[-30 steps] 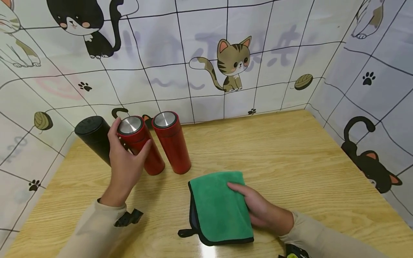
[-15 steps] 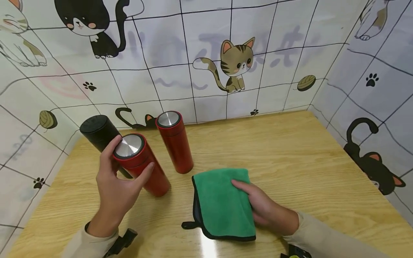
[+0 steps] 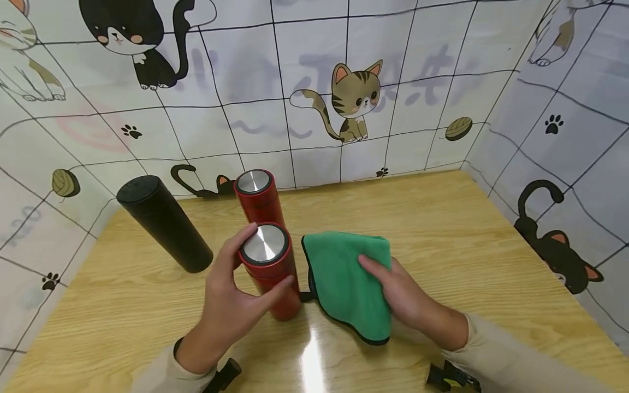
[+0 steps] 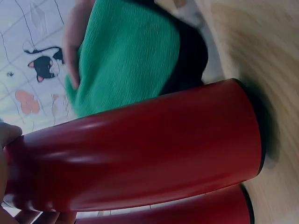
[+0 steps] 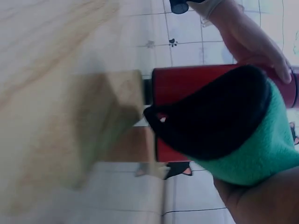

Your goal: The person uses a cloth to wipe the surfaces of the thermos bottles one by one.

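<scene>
The front red bottle point(image 3: 269, 271) has moved. Half a second ago it was to the left of the back red bottle point(image 3: 260, 202), and now it is right in front of it, hiding its bottom part. The green cloth point(image 3: 344, 278) has moved too: it is higher up in the head view, its bottom edge bends more, and it lies to the front and right of the back red bottle. The black bottle point(image 3: 164, 224) stands to the left of the back red bottle, and now no hand covers it.

The left hand point(image 3: 233, 305) holds the front red bottle near its top, with the thumb on one side and fingers on the other. I cannot tell if the bottle's bottom touches the table point(image 3: 432, 218). The right hand point(image 3: 400, 289) pinches the green cloth by its right side, with the thumb on top, and is to the front and right of the back red bottle.

There are three bottles, two red and one black, and one cloth.
</scene>
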Demonstrator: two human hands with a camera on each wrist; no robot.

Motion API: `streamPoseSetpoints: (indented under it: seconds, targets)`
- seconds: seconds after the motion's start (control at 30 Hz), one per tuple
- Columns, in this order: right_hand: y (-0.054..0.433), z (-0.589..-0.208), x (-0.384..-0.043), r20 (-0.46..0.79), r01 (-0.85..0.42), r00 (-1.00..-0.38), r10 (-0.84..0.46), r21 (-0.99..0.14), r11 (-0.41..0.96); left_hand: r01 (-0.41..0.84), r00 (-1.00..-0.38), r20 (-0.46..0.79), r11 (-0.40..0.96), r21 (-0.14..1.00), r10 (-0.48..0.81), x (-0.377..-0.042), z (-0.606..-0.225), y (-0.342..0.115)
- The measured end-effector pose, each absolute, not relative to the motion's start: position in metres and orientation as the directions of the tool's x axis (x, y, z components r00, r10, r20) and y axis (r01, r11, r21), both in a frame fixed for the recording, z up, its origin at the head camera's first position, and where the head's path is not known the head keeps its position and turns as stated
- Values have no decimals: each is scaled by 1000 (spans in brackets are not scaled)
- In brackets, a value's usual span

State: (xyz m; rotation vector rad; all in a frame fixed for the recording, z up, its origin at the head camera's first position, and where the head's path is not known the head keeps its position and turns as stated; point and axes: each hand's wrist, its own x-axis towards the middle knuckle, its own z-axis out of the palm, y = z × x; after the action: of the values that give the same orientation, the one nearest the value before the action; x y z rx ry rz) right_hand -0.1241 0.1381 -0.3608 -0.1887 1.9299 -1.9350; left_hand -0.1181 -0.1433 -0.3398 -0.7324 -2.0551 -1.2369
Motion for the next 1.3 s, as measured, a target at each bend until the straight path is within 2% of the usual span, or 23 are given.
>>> streamPoseSetpoints:
  seconds: [0.23,0.4,0.53,0.67,0.77,0.93,1.03,1.3]
  targets:
    - [135,-340,-117,-55,15,-943,-329,-992,121,744,-650,737,352,568,186,-120,-343,-123]
    - [128,-330,-109,96,-132,-935,-342,-988,85,767,-629,749,323,555,206,-122,-344,-113]
    - [122,-329,-105,277,-321,-877,-392,-946,51,783,-613,759,293,548,220,-124,-345,-106]
    - [121,-335,-105,467,-538,-792,-393,-838,88,804,-589,773,267,531,235,-128,-347,-98]
    - [122,-341,-106,542,-623,-751,-378,-770,135,821,-566,787,261,508,247,-130,-349,-94]
    - [125,-350,-107,555,-636,-734,-391,-764,110,836,-544,794,260,483,271,-133,-349,-91]
    - [127,-353,-105,528,-597,-753,-392,-799,70,831,-552,783,267,488,288,-134,-349,-91]
    - [125,-356,-105,540,-590,-747,-388,-807,11,822,-564,771,287,491,297,-137,-352,-90]
